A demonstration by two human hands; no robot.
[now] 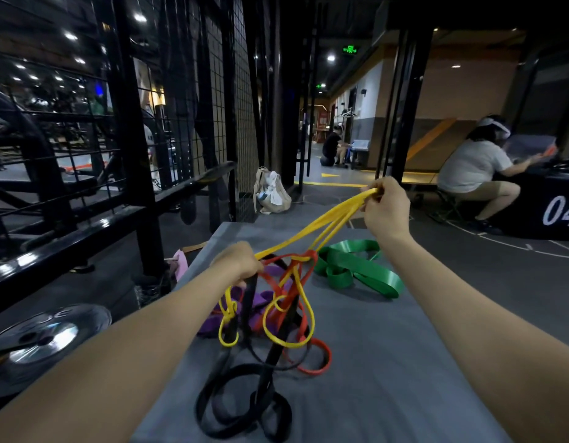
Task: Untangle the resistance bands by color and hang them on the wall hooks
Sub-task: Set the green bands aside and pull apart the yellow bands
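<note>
A knot of resistance bands hangs over a grey mat (388,362). My right hand (387,209) is raised and shut on the stretched yellow band (311,227). My left hand (240,262) grips the tangle lower down, closed on yellow, red and black strands. The red band (311,367) and the black band (241,407) dangle from the knot onto the mat, with yellow loops among them. A purple band (260,302) lies under the tangle. The green band (356,266) lies apart on the mat, to the right.
A black metal rack with wire mesh (187,123) stands to the left. A weight plate (43,340) lies on the floor at lower left, a beige bag (272,193) beyond the mat. A seated person (474,174) is at right, another (332,148) far back.
</note>
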